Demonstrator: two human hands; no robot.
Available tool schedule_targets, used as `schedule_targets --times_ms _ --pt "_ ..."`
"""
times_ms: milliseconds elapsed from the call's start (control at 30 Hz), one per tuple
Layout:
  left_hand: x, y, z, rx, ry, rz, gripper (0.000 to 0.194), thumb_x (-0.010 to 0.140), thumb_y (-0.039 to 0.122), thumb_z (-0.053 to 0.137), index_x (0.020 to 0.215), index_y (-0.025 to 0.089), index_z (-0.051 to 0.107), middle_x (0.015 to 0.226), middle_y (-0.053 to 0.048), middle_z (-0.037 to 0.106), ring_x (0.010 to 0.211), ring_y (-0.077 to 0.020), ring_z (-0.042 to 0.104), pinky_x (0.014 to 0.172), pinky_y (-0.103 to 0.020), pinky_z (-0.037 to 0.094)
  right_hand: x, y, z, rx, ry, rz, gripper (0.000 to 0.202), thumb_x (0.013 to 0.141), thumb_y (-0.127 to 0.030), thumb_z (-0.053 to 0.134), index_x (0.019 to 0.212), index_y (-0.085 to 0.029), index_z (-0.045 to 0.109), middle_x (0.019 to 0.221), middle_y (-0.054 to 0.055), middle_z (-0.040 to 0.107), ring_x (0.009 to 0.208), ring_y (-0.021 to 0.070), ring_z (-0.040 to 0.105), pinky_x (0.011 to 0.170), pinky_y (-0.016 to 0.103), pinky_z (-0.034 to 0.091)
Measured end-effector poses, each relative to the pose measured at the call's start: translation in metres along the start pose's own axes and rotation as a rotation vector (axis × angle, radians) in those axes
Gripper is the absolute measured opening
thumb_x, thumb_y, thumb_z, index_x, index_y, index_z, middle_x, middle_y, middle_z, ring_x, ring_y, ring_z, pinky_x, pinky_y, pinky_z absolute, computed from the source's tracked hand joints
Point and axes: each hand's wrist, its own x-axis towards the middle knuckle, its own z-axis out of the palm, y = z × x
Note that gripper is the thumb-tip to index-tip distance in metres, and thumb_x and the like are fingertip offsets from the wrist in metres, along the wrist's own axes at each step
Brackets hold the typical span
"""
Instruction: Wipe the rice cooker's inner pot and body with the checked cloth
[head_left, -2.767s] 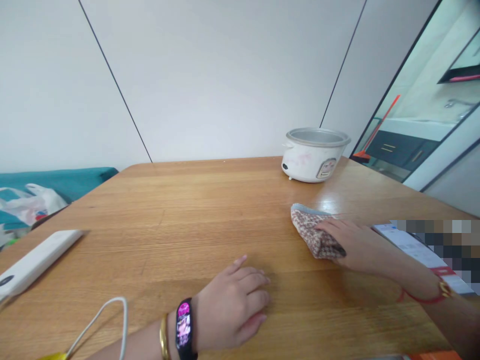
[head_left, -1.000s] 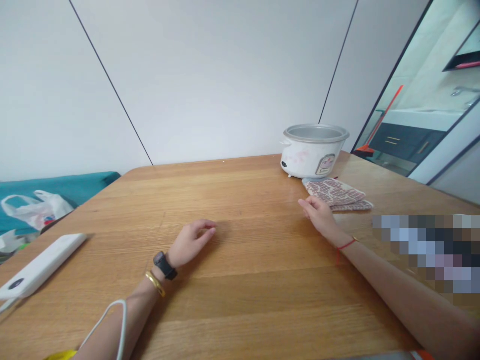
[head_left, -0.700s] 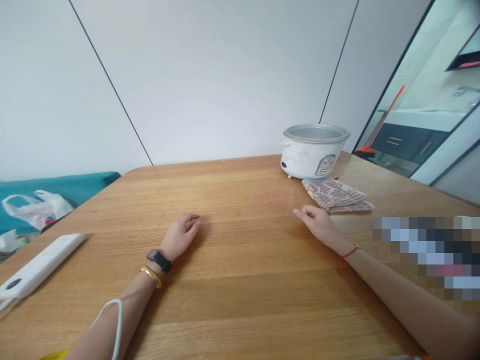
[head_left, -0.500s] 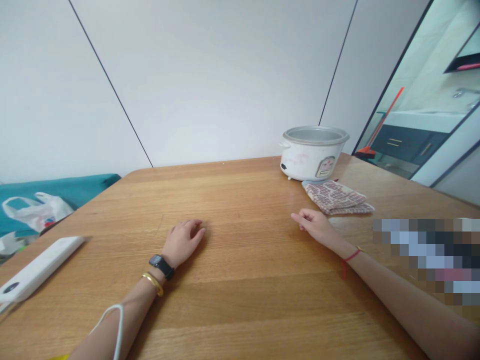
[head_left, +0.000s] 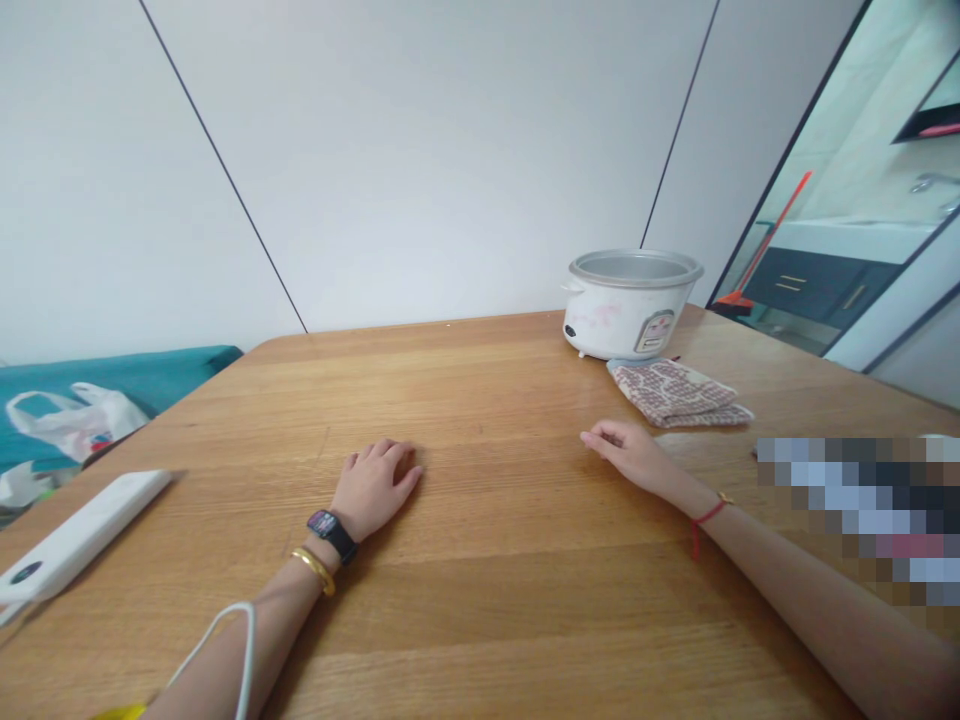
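My left hand (head_left: 377, 487) rests on the wooden table (head_left: 480, 570), palm down, fingers apart and slightly bent, holding nothing. A black watch and a gold bangle are on that wrist. Further right, my right hand (head_left: 626, 455) lies on its side with the fingers curled in and the thumb against them; nothing shows in it. A red string is round its wrist. Just beyond it is a folded brown-and-white patterned cloth (head_left: 675, 392). Behind the cloth stands a white rice cooker (head_left: 619, 318) without a lid, its grey rim facing up.
A white power strip (head_left: 86, 535) lies at the table's left edge, and a white cable crosses my left forearm. Past that edge, a plastic bag (head_left: 90, 420) sits on a teal seat (head_left: 172, 372). Something pixelated (head_left: 877, 510) is at the right.
My left hand has shifted slightly to the right, its watch face now turned up and lit. My right hand's fingers have closed in a little. The view has moved slightly.
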Motion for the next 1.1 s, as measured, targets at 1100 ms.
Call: schedule_targets --times_ms 1100 --pt "0.0030 -0.0072 0.0094 -0.028 0.019 0.043 0.041 0.096 0.046 0.046 0.125 0.023 0.062 0.118 -0.008 0.063 0.111 -0.0262 0.056 0.098 -0.041 0.043 0.0008 -0.0005 -0.0004 -0.098 -0.029 -0.035 0.037 0.096 -0.049 0.050 0.074 -0.020 0.061 0.079 0.003 0.064 0.075 0.0190 0.057 0.071 0.032 0.040"
